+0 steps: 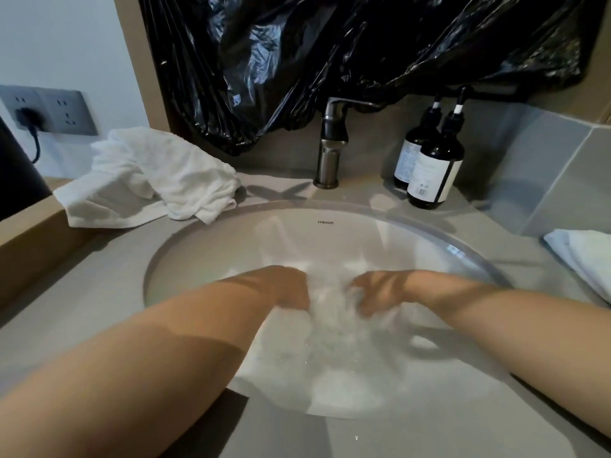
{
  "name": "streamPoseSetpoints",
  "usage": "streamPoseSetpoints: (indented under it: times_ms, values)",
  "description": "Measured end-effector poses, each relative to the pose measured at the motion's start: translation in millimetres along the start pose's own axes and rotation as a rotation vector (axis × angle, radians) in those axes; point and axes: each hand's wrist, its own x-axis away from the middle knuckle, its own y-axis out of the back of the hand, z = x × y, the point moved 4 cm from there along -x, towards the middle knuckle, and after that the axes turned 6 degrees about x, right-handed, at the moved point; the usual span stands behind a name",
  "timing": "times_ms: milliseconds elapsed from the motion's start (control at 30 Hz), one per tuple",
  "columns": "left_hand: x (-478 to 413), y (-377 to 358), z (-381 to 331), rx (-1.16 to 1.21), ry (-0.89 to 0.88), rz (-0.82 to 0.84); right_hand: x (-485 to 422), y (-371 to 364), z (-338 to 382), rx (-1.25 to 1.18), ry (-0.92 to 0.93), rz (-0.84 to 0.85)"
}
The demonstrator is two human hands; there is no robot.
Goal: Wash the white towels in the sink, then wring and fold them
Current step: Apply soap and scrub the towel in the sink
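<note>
Towel (334,352) number one is down in the sink (231,226), under the water, so we're squarely in the washing step; no wringing or folding on this one yet. Our right hand (377,292) has its fingers curled into a bunched-up bit of the cloth. Our left hand (291,289) is pushed into the same bunch just beside it, but its fingers are underwater and blurry, so we can't tell if it's actually gripping.

Our guess for the next move: both hands get a firm hold, lift the towel clear of the water and twist it over the sink so the drips land inside.

Headcount: one towel in the water, a crumpled towel (155,180) on the counter to the left (could be more than one in that heap, can't tell), and a folded towel (585,256) at the right edge. Two dark pump bottles (433,173), one tap (330,143), one sink.
</note>
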Motion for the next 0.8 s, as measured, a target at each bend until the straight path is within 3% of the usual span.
streamPoseSetpoints:
  times_ms: [67,200,267,367,433,500,567,633,700,800]
  values:
    - [-4,12,16,0.377,0.029,0.028,7,9,-5,-0.462,-0.073,0.013]
    - [-9,31,20,0.984,0.066,0.001,28,39,6,-0.795,-0.025,-0.174]
    - [5,40,6,1.229,0.091,-0.003,39,51,17,-0.828,-0.007,-0.350]
    - [15,45,-9,1.343,0.052,-0.040,49,55,36,-0.728,0.073,-0.623]
    - [19,42,-15,1.352,0.020,-0.033,53,48,49,-0.686,0.103,-0.703]
    - [23,45,-22,1.386,-0.059,-0.022,49,44,53,-0.661,0.085,-0.682]
    - [25,50,-22,1.305,-0.114,-0.038,36,48,48,-0.453,0.064,-0.615]
    - [29,57,-20,1.074,-0.129,-0.072,21,54,36,-0.241,0.001,-0.520]
    - [28,61,-16,0.617,-0.116,-0.107,11,54,18,-0.216,-0.084,-0.410]
    - [24,53,-11,-0.061,-0.148,-0.096,10,39,-3,-0.095,-0.203,-0.112]
